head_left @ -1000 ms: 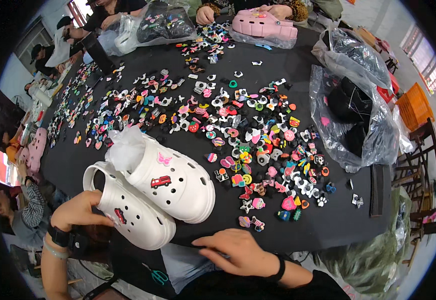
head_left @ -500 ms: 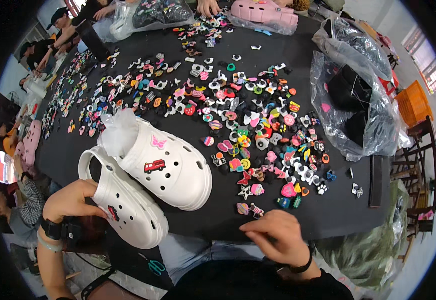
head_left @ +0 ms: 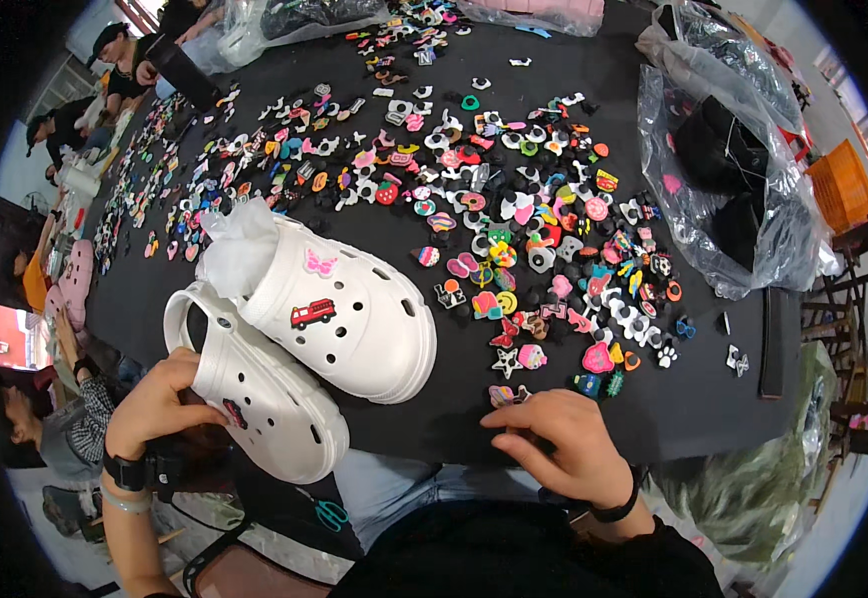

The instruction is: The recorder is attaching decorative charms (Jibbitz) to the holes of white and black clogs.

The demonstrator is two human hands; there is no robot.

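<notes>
My left hand [head_left: 160,404] is closed around the side of the nearer white clog [head_left: 285,429], with the thumb next to a red charm [head_left: 234,413] on its upper. Against it leans a second white clog [head_left: 374,339], which carries a red fire truck charm [head_left: 312,314] and a pink butterfly charm [head_left: 319,263]. White filling [head_left: 240,249] sticks out of that clog's opening. At the table's near edge my right hand [head_left: 569,448] hovers with bent fingers, thumb and index apart and nothing visible between them. It partly covers a small pastel charm [head_left: 501,396].
Many loose shoe charms [head_left: 509,304] spread over the black table [head_left: 424,439]. Plastic bags with black items [head_left: 723,149] lie at the right, beside a dark strip [head_left: 773,344]. Pink clogs [head_left: 73,279] stand at the left edge, near other people. Teal-handled scissors [head_left: 331,514] lie below the table edge.
The whole view has shifted slightly. My right hand has moved a little toward the nearest charms and now overlaps them. The left hand keeps its place on the clog.
</notes>
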